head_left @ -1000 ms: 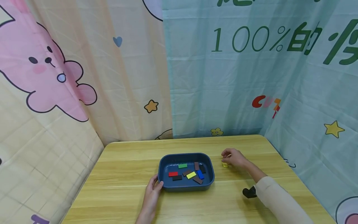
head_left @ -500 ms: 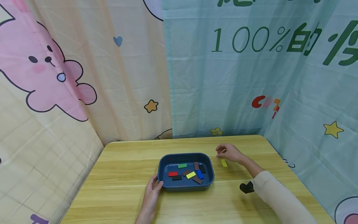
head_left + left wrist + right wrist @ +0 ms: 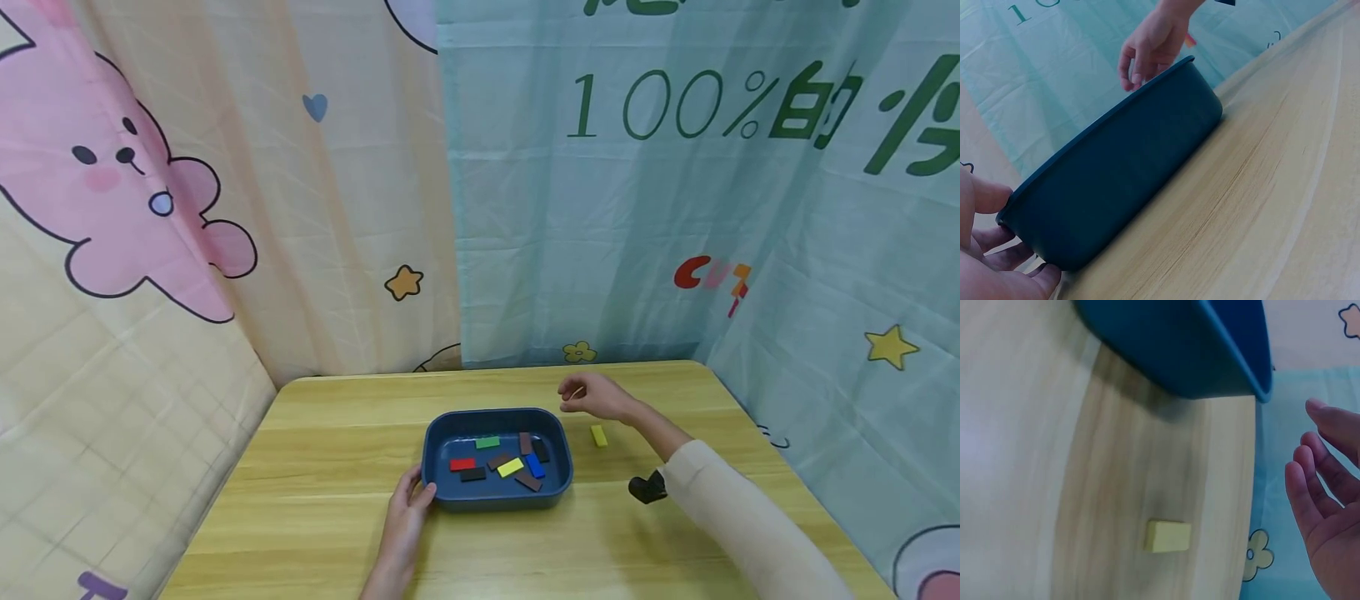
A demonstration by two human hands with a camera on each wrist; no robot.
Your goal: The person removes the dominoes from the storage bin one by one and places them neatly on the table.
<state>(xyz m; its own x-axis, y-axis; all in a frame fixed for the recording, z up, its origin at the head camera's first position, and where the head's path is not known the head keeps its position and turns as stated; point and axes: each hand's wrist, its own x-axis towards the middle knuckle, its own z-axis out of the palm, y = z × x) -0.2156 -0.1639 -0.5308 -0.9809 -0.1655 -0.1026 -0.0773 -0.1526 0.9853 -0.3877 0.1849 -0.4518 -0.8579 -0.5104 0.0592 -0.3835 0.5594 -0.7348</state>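
A dark blue rectangular tub [image 3: 495, 503] stands on the table with several flat rectangular blocks lying in it: green, red, black, brown, blue and yellow. My left hand [image 3: 406, 512] holds its near left corner; in the left wrist view the thumb lies at the rim [image 3: 1094, 128] and the fingers are bent against the wall below. Off the tub's far right corner, my right hand [image 3: 596, 396] is raised above the table. Its fingers are loosely bent, and the right wrist view shows nothing between thumb and fingers. A yellow block [image 3: 1169, 537] lies alone on the table, right of the tub.
The light wooden table [image 3: 315, 475] ends at patterned curtains [image 3: 570, 233] behind it and on both sides. A black object [image 3: 648, 488] shows at the right sleeve's cuff [image 3: 686, 467], over the table.
My right hand has moved away from the yellow block, leftward and farther back, toward the tub's far right corner. The block stays on the table, now uncovered. The left hand keeps its hold.
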